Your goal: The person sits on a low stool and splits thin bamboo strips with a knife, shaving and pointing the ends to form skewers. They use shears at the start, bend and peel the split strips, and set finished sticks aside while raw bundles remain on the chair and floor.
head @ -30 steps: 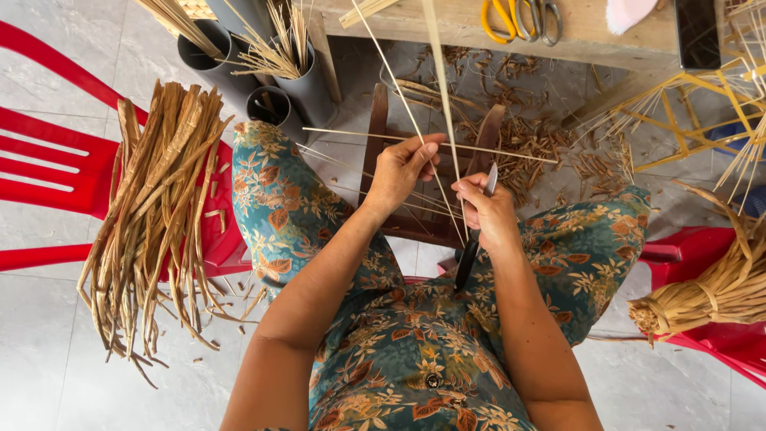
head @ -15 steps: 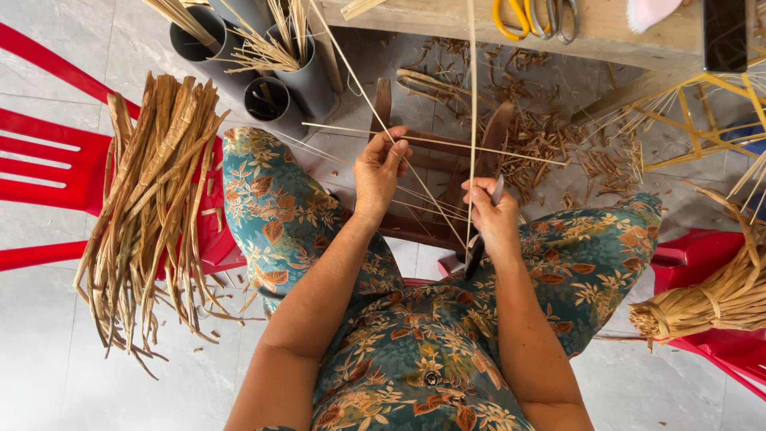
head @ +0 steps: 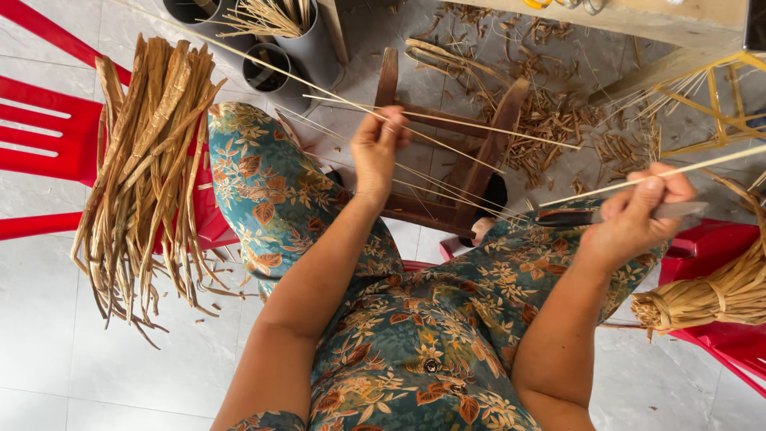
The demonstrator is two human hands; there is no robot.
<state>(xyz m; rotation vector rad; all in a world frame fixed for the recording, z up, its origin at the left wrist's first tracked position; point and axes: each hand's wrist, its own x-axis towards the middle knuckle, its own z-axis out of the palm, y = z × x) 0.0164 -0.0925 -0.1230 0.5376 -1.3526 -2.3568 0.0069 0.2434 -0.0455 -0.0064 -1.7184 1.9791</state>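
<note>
**Thin sticks pinched and pulled between two hands**

Thin sticks (head: 447,120) held above the lap, long axes running roughly left to right, fanning from far left toward the right. Nearest: floral-print lap (head: 399,343), both forearms rising from it. Left hand (head: 377,148) closed, fingertips pinching several sticks where they cross, over the left knee. Right hand (head: 634,211) closed too, gripping a knife (head: 606,214) with dark handle and pale blade lying sideways, plus one pale stick (head: 662,172) slanting up to the right. Hands well apart; the left one nearer the bundle's crossing point. Beside the left knee, a sheaf of dry brown strips (head: 148,168) draped over a red chair (head: 48,144). Farther off: a small wooden stool (head: 479,152), shavings (head: 558,120) scattered on the floor, dark tubes (head: 275,68) holding more sticks, a worktop (head: 662,20) edge at the far side.
</note>
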